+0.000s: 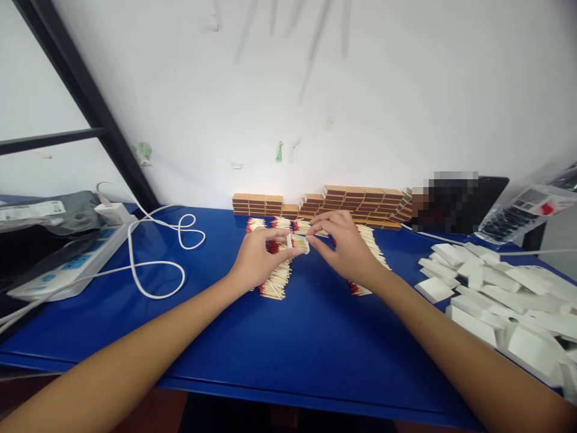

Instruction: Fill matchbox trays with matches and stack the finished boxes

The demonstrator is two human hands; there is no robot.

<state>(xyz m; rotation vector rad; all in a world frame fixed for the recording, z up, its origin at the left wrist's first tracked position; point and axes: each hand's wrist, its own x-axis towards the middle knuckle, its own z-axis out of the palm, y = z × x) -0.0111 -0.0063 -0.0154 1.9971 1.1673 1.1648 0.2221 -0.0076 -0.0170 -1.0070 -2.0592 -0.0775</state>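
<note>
Between my hands, above the blue table, is a small white matchbox tray (299, 243) with matches lying in it. My left hand (256, 255) pinches the tray between thumb and fingers from the left. At the tray's right end, my right hand (345, 243) has its thumb and fingertips drawn together around the edge. Red-tipped matches (276, 284) lie in a row beneath my left hand. Another row of matches (373, 246) is partly covered by my right hand and wrist. Smaller match bunches (256, 224) lie farther back.
Stacked brown-sided matchboxes (258, 204) line the wall. White empty trays (484, 282) are heaped at the right, near a dark screen (489, 201) and a clear plastic bag (525, 210). A power strip (74, 258) and looping white cable (131, 240) occupy the left of the blue table (311, 343).
</note>
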